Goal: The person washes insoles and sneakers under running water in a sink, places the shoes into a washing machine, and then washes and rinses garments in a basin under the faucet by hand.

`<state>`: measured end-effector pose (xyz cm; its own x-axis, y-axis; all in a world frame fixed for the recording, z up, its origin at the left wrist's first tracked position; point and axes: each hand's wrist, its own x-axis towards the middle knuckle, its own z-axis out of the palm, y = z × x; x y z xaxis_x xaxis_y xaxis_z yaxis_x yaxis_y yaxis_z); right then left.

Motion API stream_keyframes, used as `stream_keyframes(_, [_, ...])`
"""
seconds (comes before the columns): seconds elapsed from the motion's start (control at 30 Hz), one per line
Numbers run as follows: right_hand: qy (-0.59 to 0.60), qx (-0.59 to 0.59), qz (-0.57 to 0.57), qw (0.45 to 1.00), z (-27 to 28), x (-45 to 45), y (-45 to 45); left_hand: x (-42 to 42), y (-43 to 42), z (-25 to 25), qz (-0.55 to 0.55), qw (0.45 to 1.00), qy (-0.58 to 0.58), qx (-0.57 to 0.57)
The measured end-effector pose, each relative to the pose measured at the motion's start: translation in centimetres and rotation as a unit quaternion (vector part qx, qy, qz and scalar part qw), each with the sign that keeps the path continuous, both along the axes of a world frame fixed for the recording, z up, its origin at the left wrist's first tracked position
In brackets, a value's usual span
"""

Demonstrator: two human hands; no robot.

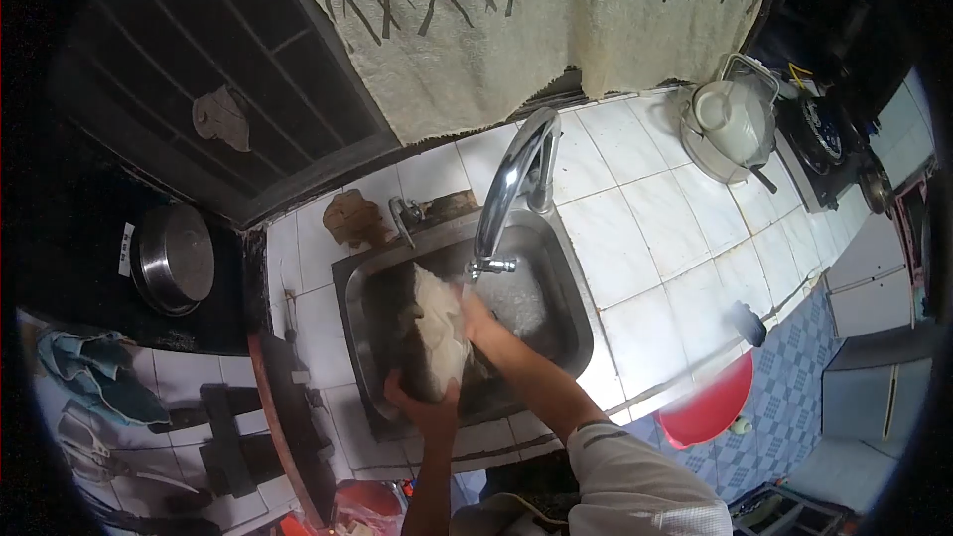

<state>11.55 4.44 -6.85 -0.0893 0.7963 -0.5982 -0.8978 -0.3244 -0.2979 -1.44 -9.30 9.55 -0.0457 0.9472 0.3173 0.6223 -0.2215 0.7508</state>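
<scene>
Left of centre, the left hand [427, 408] clasped the lower end of a pale item [435, 323], apparently steadying it over the sink [588, 337]. The right hand [477, 322] met its side near the tap [498, 201], finger closure unclear.

At 12 o'clock, pale curtain [516, 50] with dark criss-cross marks. At 2, pot [710, 154] with bowl [713, 109] inside, just beside stove [809, 179]. At 4, red basin [710, 407] on blue patterned floor [789, 387]. At 8, blue-green cloth [99, 377]. At 9, round metal pot [177, 258]; closer in, brown rag [352, 218] on white tiles. At 10, crumpled cloth [223, 119] against dark barred panel [149, 40].
</scene>
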Motion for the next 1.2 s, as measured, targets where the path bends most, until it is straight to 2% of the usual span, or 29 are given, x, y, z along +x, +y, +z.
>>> stream_keyframes(0.03, [0.001,0.001,0.000,1.000,0.0,-0.1,-0.3,-0.2,0.0,-0.5,0.018,0.999,-0.028,-0.030])
stream_keyframes(0.07, [-0.197,-0.013,0.020,0.980,-0.2,0.0,-1.0,-0.3,0.0,-1.0,0.035,0.996,-0.056,-0.061])
stream_keyframes(0.1, [-0.294,-0.017,0.028,0.955,-0.6,0.0,-1.1,-0.6,0.2,-1.4,0.033,0.996,-0.056,-0.062])
stream_keyframes(0.13, [-0.388,-0.029,0.038,0.920,-1.0,0.1,-1.2,-1.0,0.6,-1.8,0.025,0.988,-0.070,-0.132])
stream_keyframes(0.17, [-0.193,-0.016,0.037,0.980,-1.4,0.2,-0.9,-1.4,0.6,-2.4,0.023,0.982,-0.078,-0.168])
stream_keyframes(0.2, [-0.092,-0.005,0.035,0.995,-0.7,0.6,-1.2,-1.8,0.7,-3.0,0.021,0.975,-0.085,-0.204])
stream_keyframes(0.23, [0.009,-0.003,0.036,0.999,0.1,1.0,-1.5,-2.2,0.6,-3.9,0.028,0.969,-0.098,-0.224])
stream_keyframes(0.3, [0.131,0.116,0.092,0.980,7.7,3.7,-3.8,-2.4,0.8,-3.5,0.033,0.963,-0.110,-0.244])
stream_keyframes(0.37, [0.176,0.087,0.064,0.978,8.8,4.5,-4.9,-2.2,0.9,-1.5,0.053,0.896,-0.314,-0.308])
stream_keyframes(0.4, [0.221,0.060,0.041,0.973,9.0,4.8,-5.0,-2.9,0.8,-2.5,0.053,0.896,-0.316,-0.308])
stream_keyframes(0.47, [0.197,0.042,0.054,0.978,7.3,4.7,-4.2,-5.0,0.3,-5.4,0.015,0.946,-0.216,-0.242])
stream_keyframes(0.5, [0.174,0.026,0.067,0.982,6.0,4.5,-3.4,-5.4,0.6,-5.3,0.014,0.946,-0.214,-0.242])
stream_keyframes(0.53, [0.177,0.025,0.066,0.982,4.2,4.3,-2.5,-5.8,0.5,-5.0,-0.017,0.969,-0.157,-0.188])
stream_keyframes(0.57, [0.208,0.007,0.125,0.970,2.2,4.0,-1.2,-6.1,0.3,-4.5,-0.049,0.985,-0.099,-0.132])
stream_keyframes(0.6, [0.238,-0.009,0.184,0.954,1.2,3.7,-0.4,-5.7,0.5,-2.6,-0.048,0.985,-0.097,-0.133])
stream_keyframes(0.63, [0.240,-0.009,0.186,0.953,2.0,3.2,0.0,-4.9,1.0,0.6,-0.065,0.988,-0.043,-0.131])
stream_keyframes(0.7, [0.034,-0.051,0.137,0.989,4.3,2.3,0.2,-4.5,1.8,2.5,-0.078,0.989,0.011,-0.127])
stream_keyframes(0.73, [0.033,-0.049,0.139,0.988,2.9,2.1,0.4,-4.6,2.1,2.4,-0.092,0.990,0.035,-0.105])
stream_keyframes(0.77, [-0.228,-0.050,0.152,0.960,1.5,1.8,0.4,-4.6,2.4,2.5,-0.107,0.989,0.060,-0.084])
stream_keyframes(0.8, [-0.473,-0.046,0.152,0.867,0.5,1.7,0.6,-4.5,2.7,2.7,-0.107,0.989,0.060,-0.081])
stream_keyframes(0.83, [-0.572,-0.027,0.169,0.802,7.2,3.2,-1.5,-4.3,2.9,2.9,-0.107,0.986,0.085,-0.101])
stream_keyframes(0.87, [-0.572,-0.024,0.174,0.801,6.8,3.4,-1.7,-4.3,2.7,3.0,-0.104,0.981,0.109,-0.122])
stream_keyframes(0.93, [-0.603,-0.115,0.128,0.779,4.8,3.8,-1.3,-4.0,2.8,3.0,-0.096,0.980,0.100,-0.140])
stream_keyframes(0.97, [-0.628,-0.100,0.193,0.747,2.8,4.5,-0.8,-3.7,3.0,2.8,-0.093,0.979,0.092,-0.159])
stream_keyframes(1.0, [-0.630,-0.100,0.193,0.746,2.6,4.9,-1.4,-4.1,3.4,1.8,-0.093,0.979,0.090,-0.159])
stream_keyframes(1.07, [-0.438,0.039,0.123,0.890,2.2,5.4,-2.4,-5.3,4.4,-1.4,-0.043,0.914,-0.143,-0.378])
stream_keyframes(1.1, [-0.221,0.086,0.139,0.961,3.7,5.8,-2.9,-5.1,4.5,-1.9,-0.042,0.914,-0.145,-0.378])
stream_keyframes(1.17, [-0.226,0.089,0.178,0.954,8.8,7.4,-4.4,-4.7,4.4,-2.4,-0.059,0.772,-0.445,-0.451])
stream_keyframes(1.2, [-0.230,0.094,0.216,0.944,10.0,7.9,-4.8,-4.5,4.5,-2.2,-0.060,0.772,-0.444,-0.451])
